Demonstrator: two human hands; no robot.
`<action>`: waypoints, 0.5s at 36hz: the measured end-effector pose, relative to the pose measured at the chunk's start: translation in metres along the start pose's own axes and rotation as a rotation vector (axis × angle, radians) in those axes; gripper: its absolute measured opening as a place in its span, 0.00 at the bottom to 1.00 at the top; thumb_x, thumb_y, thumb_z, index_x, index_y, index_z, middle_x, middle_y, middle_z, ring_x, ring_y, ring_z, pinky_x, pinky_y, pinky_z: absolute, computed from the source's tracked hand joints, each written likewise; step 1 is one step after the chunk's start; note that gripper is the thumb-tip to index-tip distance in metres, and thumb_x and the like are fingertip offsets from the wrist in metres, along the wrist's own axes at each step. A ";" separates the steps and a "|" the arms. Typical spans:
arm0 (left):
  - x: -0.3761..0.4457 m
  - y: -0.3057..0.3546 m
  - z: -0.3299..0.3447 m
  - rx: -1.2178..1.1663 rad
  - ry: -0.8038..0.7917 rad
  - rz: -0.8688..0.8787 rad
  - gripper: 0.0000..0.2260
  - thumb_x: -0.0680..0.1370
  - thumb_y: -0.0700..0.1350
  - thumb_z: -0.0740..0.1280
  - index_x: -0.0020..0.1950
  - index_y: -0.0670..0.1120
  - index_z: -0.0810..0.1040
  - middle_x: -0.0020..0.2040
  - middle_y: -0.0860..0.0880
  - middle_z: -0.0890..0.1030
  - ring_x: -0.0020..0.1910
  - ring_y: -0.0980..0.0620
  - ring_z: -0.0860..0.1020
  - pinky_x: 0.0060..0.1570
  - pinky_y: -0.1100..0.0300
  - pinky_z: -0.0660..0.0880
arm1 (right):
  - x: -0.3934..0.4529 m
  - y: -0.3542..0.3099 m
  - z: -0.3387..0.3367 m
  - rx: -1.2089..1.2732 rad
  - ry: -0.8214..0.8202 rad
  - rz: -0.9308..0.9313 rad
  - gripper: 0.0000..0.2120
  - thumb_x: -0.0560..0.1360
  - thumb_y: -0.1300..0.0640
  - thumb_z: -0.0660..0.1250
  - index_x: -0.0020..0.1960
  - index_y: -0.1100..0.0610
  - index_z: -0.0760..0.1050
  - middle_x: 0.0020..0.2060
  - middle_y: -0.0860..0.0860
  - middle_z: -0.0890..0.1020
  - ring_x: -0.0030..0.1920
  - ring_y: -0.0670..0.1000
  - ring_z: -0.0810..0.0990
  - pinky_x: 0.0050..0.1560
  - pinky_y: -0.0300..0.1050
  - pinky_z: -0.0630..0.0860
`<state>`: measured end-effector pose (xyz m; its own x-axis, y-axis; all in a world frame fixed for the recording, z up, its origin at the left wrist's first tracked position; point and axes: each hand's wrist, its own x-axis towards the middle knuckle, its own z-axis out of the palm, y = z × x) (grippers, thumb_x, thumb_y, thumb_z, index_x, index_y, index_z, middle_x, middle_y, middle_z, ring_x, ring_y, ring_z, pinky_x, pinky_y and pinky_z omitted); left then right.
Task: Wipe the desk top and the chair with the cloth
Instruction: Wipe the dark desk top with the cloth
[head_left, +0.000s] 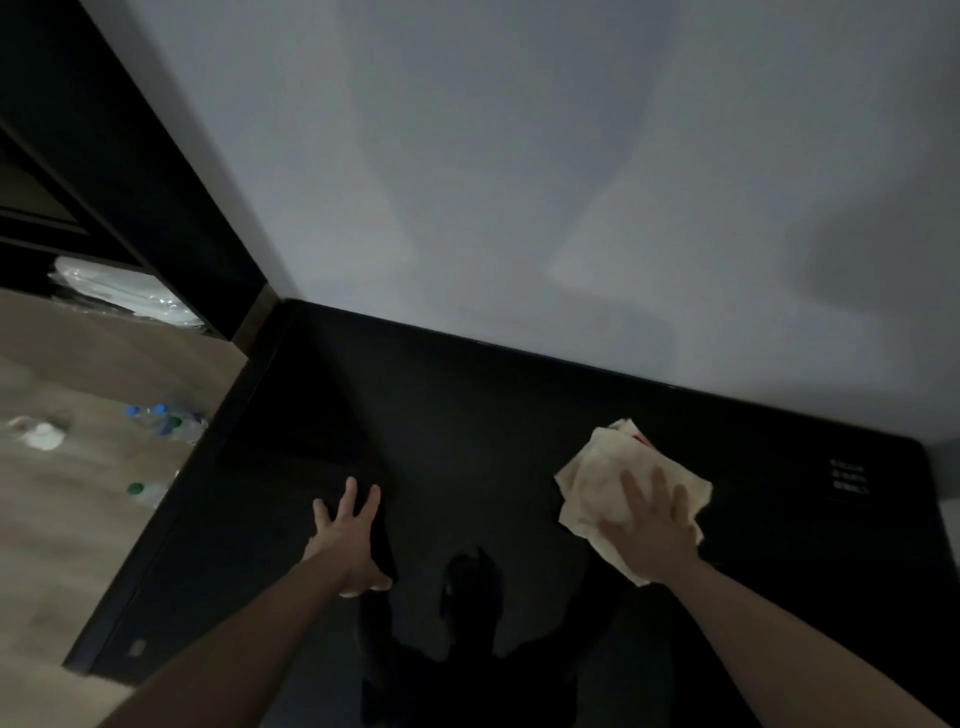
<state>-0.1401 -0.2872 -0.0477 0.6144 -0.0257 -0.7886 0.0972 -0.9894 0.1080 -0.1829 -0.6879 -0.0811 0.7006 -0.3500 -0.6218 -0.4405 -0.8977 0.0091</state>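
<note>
The black glossy desk top fills the lower half of the head view and meets a pale wall at the back. A crumpled cream cloth with a bit of red in it lies on the right part of the desk. My right hand presses flat on the cloth with straight fingers. My left hand rests spread on the bare desk surface to the left and holds nothing. No chair is in view.
The desk's left edge drops to a wooden floor. Plastic bottles and white litter lie on that floor. A dark cabinet stands at the far left. A small white label sits at the desk's right end.
</note>
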 end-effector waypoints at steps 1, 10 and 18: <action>-0.004 0.011 0.010 0.005 0.008 0.014 0.60 0.70 0.57 0.80 0.83 0.55 0.34 0.81 0.51 0.28 0.79 0.30 0.36 0.77 0.39 0.61 | -0.007 0.001 -0.006 0.006 0.014 -0.014 0.43 0.74 0.23 0.42 0.79 0.42 0.28 0.79 0.56 0.30 0.78 0.67 0.32 0.77 0.69 0.46; -0.037 0.074 0.061 0.077 0.060 0.031 0.59 0.72 0.57 0.78 0.83 0.55 0.33 0.81 0.50 0.29 0.80 0.33 0.36 0.78 0.39 0.57 | -0.028 -0.044 -0.028 0.012 0.023 -0.028 0.38 0.72 0.39 0.69 0.76 0.44 0.56 0.72 0.51 0.61 0.74 0.59 0.61 0.73 0.63 0.60; -0.029 0.072 0.060 0.086 0.084 0.054 0.61 0.70 0.56 0.80 0.81 0.57 0.31 0.80 0.50 0.26 0.79 0.32 0.34 0.76 0.36 0.59 | -0.049 -0.097 -0.030 -0.093 -0.019 -0.266 0.44 0.74 0.35 0.65 0.78 0.42 0.41 0.76 0.54 0.47 0.77 0.64 0.50 0.72 0.73 0.54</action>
<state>-0.1980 -0.3661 -0.0536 0.6805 -0.0706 -0.7293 -0.0030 -0.9956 0.0936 -0.1574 -0.5916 -0.0275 0.7737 -0.0944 -0.6265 -0.1884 -0.9784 -0.0851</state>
